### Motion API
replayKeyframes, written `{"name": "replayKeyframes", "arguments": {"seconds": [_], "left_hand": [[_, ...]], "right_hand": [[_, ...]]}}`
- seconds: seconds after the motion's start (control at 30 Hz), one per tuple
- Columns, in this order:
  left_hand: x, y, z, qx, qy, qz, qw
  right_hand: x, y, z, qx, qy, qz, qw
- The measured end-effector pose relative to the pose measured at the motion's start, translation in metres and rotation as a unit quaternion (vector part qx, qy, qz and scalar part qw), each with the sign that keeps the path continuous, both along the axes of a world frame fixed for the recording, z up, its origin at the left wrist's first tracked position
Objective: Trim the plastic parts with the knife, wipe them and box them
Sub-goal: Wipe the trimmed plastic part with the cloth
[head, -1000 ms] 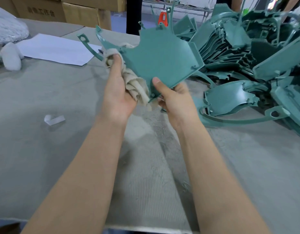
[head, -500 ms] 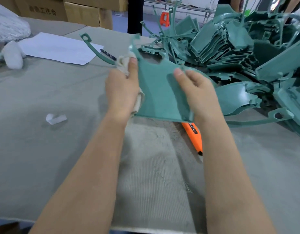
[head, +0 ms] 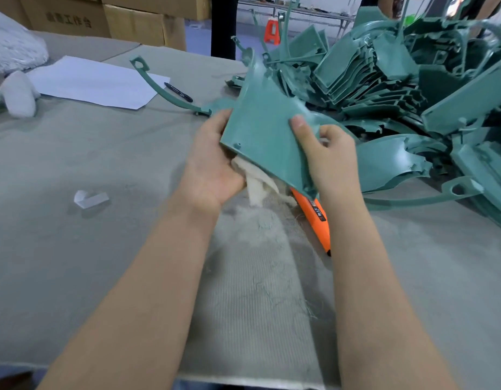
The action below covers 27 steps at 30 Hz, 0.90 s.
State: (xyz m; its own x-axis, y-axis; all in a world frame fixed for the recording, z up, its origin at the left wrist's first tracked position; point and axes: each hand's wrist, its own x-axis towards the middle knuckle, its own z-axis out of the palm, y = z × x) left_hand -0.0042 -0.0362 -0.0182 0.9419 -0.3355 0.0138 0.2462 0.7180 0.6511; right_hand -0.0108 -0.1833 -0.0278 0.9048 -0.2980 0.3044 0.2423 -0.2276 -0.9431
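The left hand [head: 212,164] is cupped under the left edge of the part [head: 263,130]. Its fingers are hidden behind the panel, and it clutches a cloth [head: 257,181] that is bunched in the palm and pressed to the underside. The right hand [head: 328,159] pinches the part's right edge, with the thumb flat on the top face and the fingers curled round behind.

The part is a smooth, matte teal plastic panel, roughly fan-shaped, with small moulded lugs at its corners. It is held tilted above the tabletop [head: 74,249], between the two hands. The cloth is cream, soft and crumpled, and hangs out below the panel's lower edge.

An orange knife [head: 314,218] lies on the tabletop just under the part, beside the right wrist. A heap of parts [head: 398,80] in the same teal, ribbed and jagged, rises close beyond the right hand. The tabletop cover is grey and felt-like, with loose fibres near the front edge. A white paper [head: 94,83] and a pen [head: 179,92] lie well beyond the left hand.
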Motion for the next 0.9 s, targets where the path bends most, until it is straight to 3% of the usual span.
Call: {"name": "replayKeyframes", "arguments": {"seconds": [0.1,0.17,0.27,0.43,0.63,0.67,0.7,0.73,0.8,0.83,0.9], "left_hand": [[0.001,0.008,-0.005,-0.038,-0.033,-0.056,0.997],[-0.003,0.006,-0.007,0.034,-0.075,-0.091,0.992],[-0.002,0.0,-0.011,0.202,-0.099,-0.032,0.974],[0.003,0.0,-0.013,0.453,-0.146,0.093,0.875],[0.004,0.002,-0.014,0.56,-0.131,0.222,0.787],[0.005,0.003,-0.013,0.541,-0.106,0.266,0.79],[0.007,0.005,-0.011,0.487,-0.066,0.294,0.82],[0.01,0.008,-0.007,0.393,-0.023,0.289,0.873],[0.013,0.011,-0.002,0.121,0.007,0.18,0.976],[0.012,0.012,-0.001,0.01,0.008,0.124,0.992],[0.01,0.011,-0.001,-0.031,-0.005,0.062,0.998]], "right_hand": [[0.004,0.0,-0.004,-0.084,0.026,-0.026,0.996],[0.006,-0.004,-0.003,-0.085,0.017,-0.077,0.993],[0.009,-0.012,-0.005,-0.095,0.002,-0.15,0.984],[0.012,-0.012,-0.014,-0.095,-0.011,-0.186,0.978],[0.011,-0.017,-0.012,-0.073,-0.038,-0.209,0.974],[0.01,-0.019,-0.011,-0.069,-0.036,-0.213,0.974],[0.01,-0.021,-0.011,-0.068,-0.032,-0.214,0.974],[0.009,-0.022,-0.011,-0.069,-0.026,-0.21,0.975],[0.009,-0.019,-0.01,-0.078,-0.015,-0.195,0.978],[0.009,-0.015,-0.01,-0.084,-0.012,-0.188,0.978],[0.009,-0.01,-0.01,-0.082,-0.011,-0.182,0.98]]}}
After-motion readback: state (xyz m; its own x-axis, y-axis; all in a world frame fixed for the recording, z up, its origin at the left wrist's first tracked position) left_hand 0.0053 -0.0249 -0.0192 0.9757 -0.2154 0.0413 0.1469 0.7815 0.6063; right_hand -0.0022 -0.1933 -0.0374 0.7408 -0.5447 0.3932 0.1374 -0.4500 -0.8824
